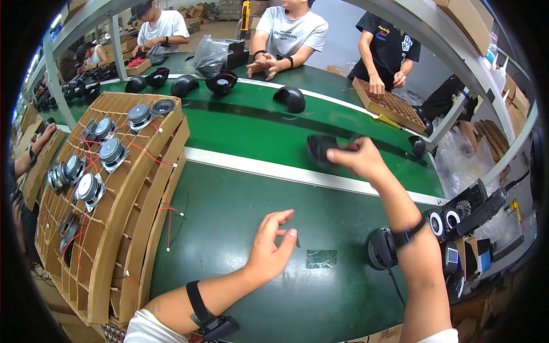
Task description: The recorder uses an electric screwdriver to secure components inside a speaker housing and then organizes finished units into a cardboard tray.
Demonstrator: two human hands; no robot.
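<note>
My right hand (363, 162) reaches out over the green conveyor belt (240, 128), its fingers closed on a black rounded speaker housing (322, 150). The housing is slightly blurred, and a bit of red shows by my fingers. Closer in, my left hand (273, 246) hovers above the dark green tabletop (229, 217), fingers partly curled with the thumb apart and nothing seen in it. To its left, round speakers (111, 151) with red wires lie in a divided cardboard tray (143, 171). Beside my right forearm sits a black round device (380, 249) with a cable.
Several black housings (290, 99) stand along the belt's far side. A white rail (274, 176) divides belt and tabletop. Across the belt, one person's hands (374, 86) are at a cardboard tray (392, 108). Speaker parts (443, 222) crowd the right side, near a metal frame post (509, 166).
</note>
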